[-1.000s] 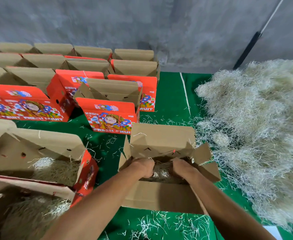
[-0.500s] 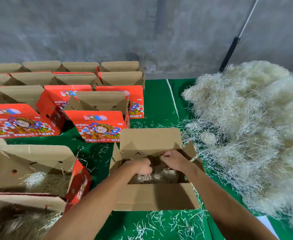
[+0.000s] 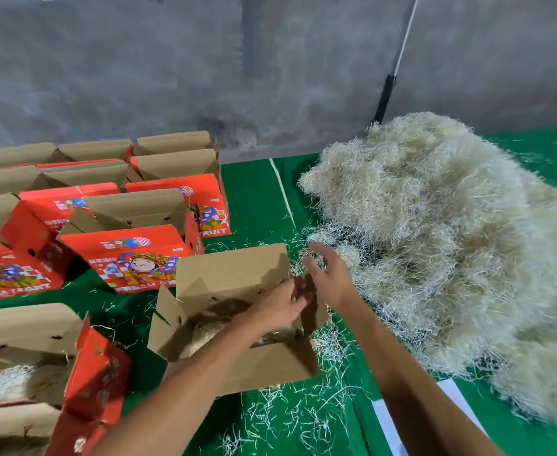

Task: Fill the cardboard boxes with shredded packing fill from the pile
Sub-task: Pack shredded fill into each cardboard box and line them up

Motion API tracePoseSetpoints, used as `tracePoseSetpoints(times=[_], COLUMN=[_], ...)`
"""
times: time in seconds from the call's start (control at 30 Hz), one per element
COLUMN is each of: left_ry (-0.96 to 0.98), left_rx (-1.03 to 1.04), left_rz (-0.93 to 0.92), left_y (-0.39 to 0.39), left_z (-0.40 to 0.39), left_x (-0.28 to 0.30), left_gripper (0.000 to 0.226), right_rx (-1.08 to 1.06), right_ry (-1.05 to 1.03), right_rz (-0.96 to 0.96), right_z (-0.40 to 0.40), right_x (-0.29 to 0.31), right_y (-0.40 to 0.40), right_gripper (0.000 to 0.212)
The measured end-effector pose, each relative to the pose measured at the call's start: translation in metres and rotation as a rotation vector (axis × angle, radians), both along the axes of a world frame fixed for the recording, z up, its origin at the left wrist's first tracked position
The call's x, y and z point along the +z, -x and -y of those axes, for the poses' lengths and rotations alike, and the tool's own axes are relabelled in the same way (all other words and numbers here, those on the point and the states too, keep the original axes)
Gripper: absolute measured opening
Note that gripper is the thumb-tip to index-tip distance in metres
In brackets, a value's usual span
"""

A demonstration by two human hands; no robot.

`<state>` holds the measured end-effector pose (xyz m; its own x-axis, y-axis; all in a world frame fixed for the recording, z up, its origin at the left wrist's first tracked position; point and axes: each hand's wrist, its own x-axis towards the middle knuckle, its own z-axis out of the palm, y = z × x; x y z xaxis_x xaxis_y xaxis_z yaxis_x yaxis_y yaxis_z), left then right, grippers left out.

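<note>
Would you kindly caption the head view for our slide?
Left hand over open cardboard box; right hand reaches toward fill pile.

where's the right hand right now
In the head view the right hand hangs open just past the right end of the open cardboard box, at the near edge of the shredded fill pile.

Ahead of me stands a rough grey wall (image 3: 139, 60), mottled and stained. A thin pole (image 3: 389, 90), white above and black below, leans against it. Under everything lies a green cloth (image 3: 254, 192) crossed by a white line (image 3: 282, 192).
</note>
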<state>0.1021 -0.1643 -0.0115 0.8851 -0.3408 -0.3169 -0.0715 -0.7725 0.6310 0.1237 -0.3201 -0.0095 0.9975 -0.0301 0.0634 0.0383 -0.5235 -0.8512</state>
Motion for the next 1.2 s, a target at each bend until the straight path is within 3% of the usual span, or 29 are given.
tracePoseSetpoints(times=[0.07,0.2,0.3,0.4,0.47,0.7,0.9,1.07,1.2], left_ry=[-0.019,-0.206,-0.281,-0.336,-0.367,-0.472,-0.279,-0.503,-0.676], left_rx=[-0.016,-0.193,-0.245,-0.273,-0.273,-0.267,-0.120,-0.118,-0.120], left_rz=[0.016,-0.297,-0.398,-0.425,-0.353,-0.278,-0.206,-0.007,0.098], left_y=[0.006,0.026,0.032,0.039,0.045,0.061,0.055,0.037,0.030], left_z=[-0.003,-0.015,-0.018,-0.020,-0.025,-0.044,-0.063,-0.073,-0.087], left_x=[0.002,0.008,0.016,0.024,0.025,0.013,0.035,0.062,0.073], left_gripper=[0.045,0.135,0.154,0.150,0.141,0.133,0.067,0.028,0.021], right_rx=[0.005,0.149,0.096,0.182,0.168,0.103,0.030,0.080,0.015], right_ry=[-0.179,-0.641,-0.726,-0.701,-0.687,-0.638,-0.634,-0.474,-0.452], right_rz=[-0.101,-0.391,-0.433,-0.440,-0.463,-0.435,-0.372,-0.323,-0.396], right_z=[0.004,-0.005,-0.021,-0.035,-0.043,-0.061,-0.066,-0.070,-0.077], right_x=[-0.008,-0.017,-0.017,-0.015,-0.017,-0.019,-0.019,-0.022,-0.018], right_y=[0.006,0.011,-0.002,-0.016,-0.023,-0.042,-0.056,-0.055,-0.056], right_gripper=[0.052,0.028,0.029,0.024,0.034,0.020,0.026,0.030,0.035])
